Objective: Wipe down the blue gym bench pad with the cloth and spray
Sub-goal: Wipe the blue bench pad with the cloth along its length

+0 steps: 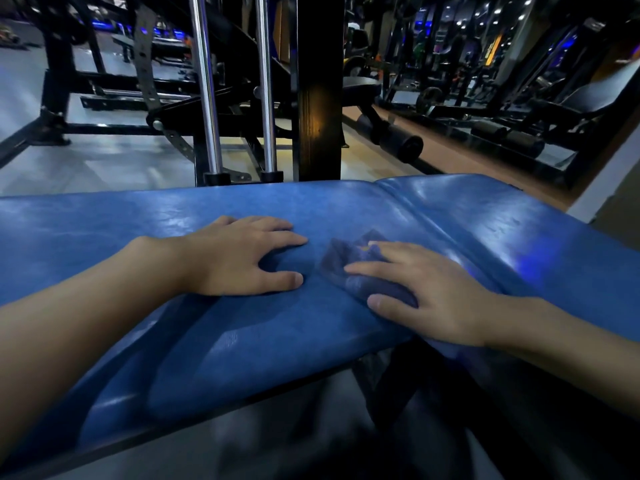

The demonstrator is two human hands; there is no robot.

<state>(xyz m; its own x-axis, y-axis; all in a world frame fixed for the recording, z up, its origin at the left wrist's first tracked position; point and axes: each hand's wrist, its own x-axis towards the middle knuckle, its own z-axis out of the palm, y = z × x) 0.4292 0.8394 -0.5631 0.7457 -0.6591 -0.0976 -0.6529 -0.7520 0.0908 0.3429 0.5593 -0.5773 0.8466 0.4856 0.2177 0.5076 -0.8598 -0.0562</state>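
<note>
The blue gym bench pad stretches across the view, glossy, with a seam to a second section at the right. My left hand lies flat on the pad with its fingers spread and holds nothing. My right hand presses a dark blue cloth onto the pad just right of the left hand, fingers straight over it. Part of the cloth is hidden under the palm. No spray bottle is in view.
Behind the bench stand two chrome guide rods, a black upright post and black machine frames. Other benches with roller pads fill the right background. Grey floor lies at the left.
</note>
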